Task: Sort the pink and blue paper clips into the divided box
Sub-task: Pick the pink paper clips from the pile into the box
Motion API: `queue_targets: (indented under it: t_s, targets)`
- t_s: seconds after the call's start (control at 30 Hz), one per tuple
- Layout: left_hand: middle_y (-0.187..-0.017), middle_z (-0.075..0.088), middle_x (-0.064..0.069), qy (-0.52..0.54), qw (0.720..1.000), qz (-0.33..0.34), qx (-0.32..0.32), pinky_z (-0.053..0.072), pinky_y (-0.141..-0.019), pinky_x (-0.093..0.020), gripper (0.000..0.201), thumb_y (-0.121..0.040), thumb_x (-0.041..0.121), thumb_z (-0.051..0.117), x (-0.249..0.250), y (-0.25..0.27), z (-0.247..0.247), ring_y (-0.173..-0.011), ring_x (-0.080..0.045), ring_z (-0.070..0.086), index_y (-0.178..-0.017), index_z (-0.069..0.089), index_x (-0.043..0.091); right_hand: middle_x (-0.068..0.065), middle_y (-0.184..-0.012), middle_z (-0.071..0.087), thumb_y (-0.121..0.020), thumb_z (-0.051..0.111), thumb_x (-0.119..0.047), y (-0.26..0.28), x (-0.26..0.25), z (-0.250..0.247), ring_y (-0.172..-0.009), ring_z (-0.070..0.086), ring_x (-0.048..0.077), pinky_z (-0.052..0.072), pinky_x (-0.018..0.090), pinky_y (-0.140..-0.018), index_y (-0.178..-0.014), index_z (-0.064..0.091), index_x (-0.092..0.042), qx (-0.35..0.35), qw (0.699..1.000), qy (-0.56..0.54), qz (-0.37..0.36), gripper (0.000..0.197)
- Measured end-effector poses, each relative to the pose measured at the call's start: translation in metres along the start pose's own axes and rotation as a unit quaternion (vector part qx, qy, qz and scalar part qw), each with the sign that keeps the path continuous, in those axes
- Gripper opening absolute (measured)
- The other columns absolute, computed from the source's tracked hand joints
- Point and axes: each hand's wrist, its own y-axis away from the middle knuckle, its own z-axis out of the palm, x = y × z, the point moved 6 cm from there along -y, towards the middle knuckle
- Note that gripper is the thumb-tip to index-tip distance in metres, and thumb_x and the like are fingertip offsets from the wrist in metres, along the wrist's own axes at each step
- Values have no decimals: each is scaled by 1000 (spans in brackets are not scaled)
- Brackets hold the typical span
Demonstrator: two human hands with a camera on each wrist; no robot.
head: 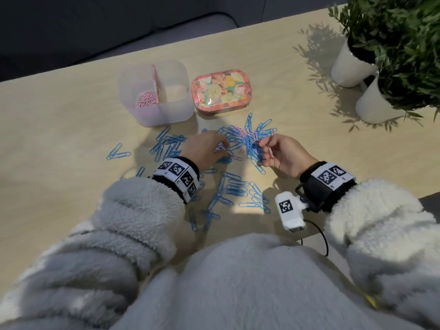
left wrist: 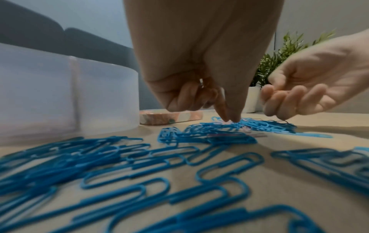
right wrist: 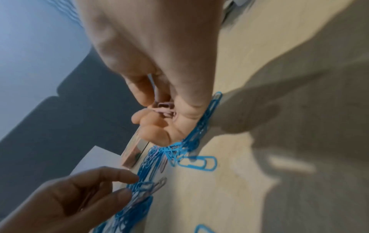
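Observation:
A translucent divided box (head: 176, 108) stands at the back left. Its left compartment holds pink paper clips (head: 145, 100), while the right one looks bare. Blue paper clips (head: 228, 189) lie scattered over the wooden table, and a denser heap (head: 252, 136) has a few pink ones mixed in. My left hand (head: 222, 148) reaches down into the heap, where thumb and forefinger tips (left wrist: 225, 117) meet on a pink clip and the other fingers are curled. My right hand (head: 264, 148) hovers at the heap's right side and pinches a few pink clips (right wrist: 165, 109).
A flowered tin (head: 220, 91) lies right of the box, just behind the heap. Two white pots with green plants (head: 352, 65) stand at the far right corner. The table's far edge runs behind the box, with a dark sofa beyond it.

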Motion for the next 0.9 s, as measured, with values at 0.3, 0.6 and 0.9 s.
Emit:
queue_targets:
  t_s: [0.3,0.6,0.9]
  targets:
    - [-83,49,8,28,999,-27,-23,35,-67,-25,18,-81,26,63,-16,8,5,-78,-12,48,-98,61,21,-5,-64,56,-82,61,-25,-2,-19,35,-77,57,23,33,27,-64,-84,66,-22,55,750,607,-256,6]
    - [-84,56,5,8,1000,-17,-12,42,-67,-31,13,-86,30,57,-12,2,8,-82,-18,56,-96,60,22,7,-80,64,-86,49,-18,-10,-19,32,-80,59,30,34,29,-64,-83,58,-15,54,719,638,-269,10]
    - [-93,57,4,7,999,-30,-20,34,-66,-26,13,-87,28,56,-9,1,13,-93,-20,59,-96,60,20,11,-63,56,-88,43,4,-7,-8,20,-31,46,10,28,17,-35,-78,52,-10,-6,987,105,-118,20]
